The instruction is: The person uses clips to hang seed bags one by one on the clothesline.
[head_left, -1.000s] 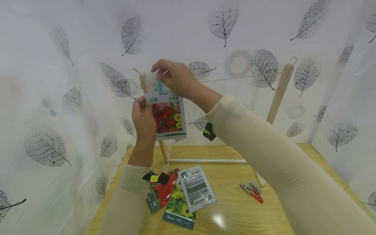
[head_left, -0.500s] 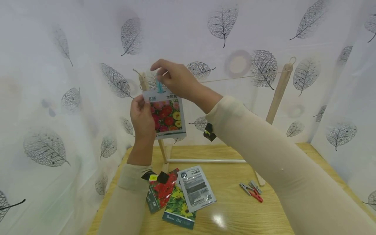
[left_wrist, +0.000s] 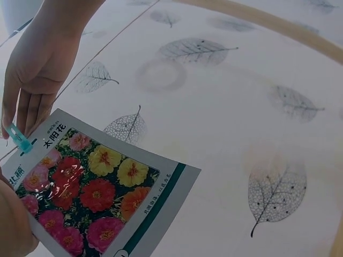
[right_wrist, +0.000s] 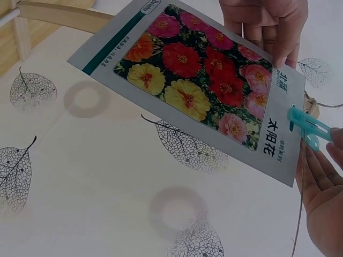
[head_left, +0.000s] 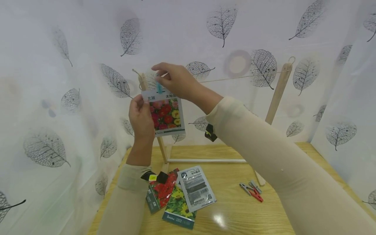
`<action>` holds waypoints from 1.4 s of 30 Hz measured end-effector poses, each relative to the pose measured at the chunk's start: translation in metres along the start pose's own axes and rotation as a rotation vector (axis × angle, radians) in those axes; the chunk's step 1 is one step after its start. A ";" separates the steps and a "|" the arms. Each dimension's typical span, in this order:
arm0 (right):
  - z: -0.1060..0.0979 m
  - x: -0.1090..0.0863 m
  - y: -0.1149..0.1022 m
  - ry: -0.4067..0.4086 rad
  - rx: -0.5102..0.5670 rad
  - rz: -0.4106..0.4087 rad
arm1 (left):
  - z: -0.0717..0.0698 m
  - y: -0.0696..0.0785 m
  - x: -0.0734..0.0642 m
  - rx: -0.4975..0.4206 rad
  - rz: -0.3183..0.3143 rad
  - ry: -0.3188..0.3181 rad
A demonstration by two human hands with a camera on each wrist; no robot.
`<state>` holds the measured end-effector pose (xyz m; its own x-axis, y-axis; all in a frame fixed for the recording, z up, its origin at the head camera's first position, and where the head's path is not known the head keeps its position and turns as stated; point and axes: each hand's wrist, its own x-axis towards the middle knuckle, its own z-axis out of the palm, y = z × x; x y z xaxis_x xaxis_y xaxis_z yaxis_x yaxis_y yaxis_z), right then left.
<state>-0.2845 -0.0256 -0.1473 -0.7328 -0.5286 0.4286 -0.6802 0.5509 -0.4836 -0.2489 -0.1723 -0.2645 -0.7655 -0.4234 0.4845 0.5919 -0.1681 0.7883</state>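
Note:
A flower seed packet point(head_left: 165, 115) hangs upright near the string's left end, its blossom picture facing the head camera. My left hand point(head_left: 142, 117) grips its left edge between thumb and fingers. With my right hand point(head_left: 177, 80) I pinch a light-blue clothespin point(right_wrist: 310, 123), whose tip sits over the packet's top edge by the slot. The string point(right_wrist: 301, 203) runs right beside the clothespin in the right wrist view. From the left wrist, the packet point(left_wrist: 102, 187) shows tilted, the clothespin point(left_wrist: 20, 140) at its top edge.
A wooden post point(head_left: 279, 93) holds the string's right end; a white bar point(head_left: 207, 161) joins the stand's feet. On the table point(head_left: 232, 212) lie a red-flower packet point(head_left: 164, 189), a yellow-flower packet point(head_left: 179, 209), a silver packet point(head_left: 197, 188) and several clips point(head_left: 253, 191).
The packet and both hands have shifted slightly; the packet's lower edge sits a little higher and further left. Both grips stay the same. The things on the table are unmoved.

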 end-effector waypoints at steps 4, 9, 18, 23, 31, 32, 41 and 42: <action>0.000 0.000 0.001 -0.004 0.003 0.001 | 0.000 0.001 0.000 -0.002 0.010 0.025; 0.001 -0.001 0.001 0.000 0.025 -0.031 | -0.001 0.001 0.002 -0.008 0.015 0.081; 0.000 -0.001 -0.001 -0.031 0.012 -0.004 | -0.002 0.003 0.003 0.018 0.060 0.116; -0.001 -0.003 0.000 -0.036 -0.002 -0.010 | -0.004 0.004 0.002 0.101 0.058 0.142; -0.002 -0.008 0.003 0.033 -0.048 -0.063 | -0.003 0.006 -0.002 0.067 0.081 0.155; -0.002 -0.008 0.003 0.047 -0.050 -0.069 | -0.003 0.006 -0.002 0.053 0.087 0.149; -0.003 -0.017 0.007 0.175 0.012 -0.132 | -0.005 0.004 -0.005 0.018 0.083 0.096; -0.004 -0.019 0.008 0.189 0.020 -0.139 | -0.005 0.005 -0.006 0.013 0.082 0.090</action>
<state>-0.2765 -0.0090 -0.1564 -0.6244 -0.4671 0.6261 -0.7754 0.4674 -0.4246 -0.2407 -0.1753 -0.2655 -0.6889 -0.5132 0.5119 0.6475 -0.1183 0.7528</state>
